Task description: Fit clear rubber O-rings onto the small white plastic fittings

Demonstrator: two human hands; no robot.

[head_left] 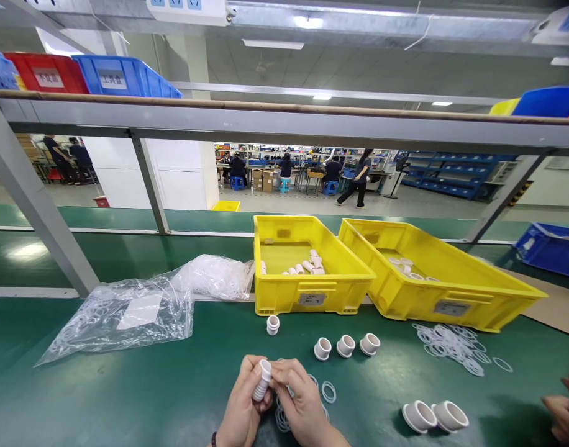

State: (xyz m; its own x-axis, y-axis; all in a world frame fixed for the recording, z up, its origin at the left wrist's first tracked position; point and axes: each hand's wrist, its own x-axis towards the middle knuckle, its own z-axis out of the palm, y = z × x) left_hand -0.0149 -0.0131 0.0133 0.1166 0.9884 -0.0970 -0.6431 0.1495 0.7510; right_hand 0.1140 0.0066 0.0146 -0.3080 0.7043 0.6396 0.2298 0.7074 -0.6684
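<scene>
Between the thumb and fingers of my left hand point(243, 397) is a white ribbed plastic fitting point(262, 381), tilted with its open end up. My right hand point(302, 400) is closed, its thumb and fingertips pressed against the fitting's right side; whether a ring is also in them is hidden. Beneath and beside my right hand lie several thin translucent rings point(328, 392), partly covered by it. A white fitting point(273, 325) stands upright beyond my hands. Farther right, three short white flanged sleeves point(345, 346) stand in a row.
A yellow bin point(312, 300) holds small white fittings; another yellow bin point(452, 308) holds white parts. Clear plastic bags point(172, 326) lie left. Rings point(452, 347) are heaped right, above two larger white sleeves point(419, 416). Another person's hand point(564, 410) shows at the right edge.
</scene>
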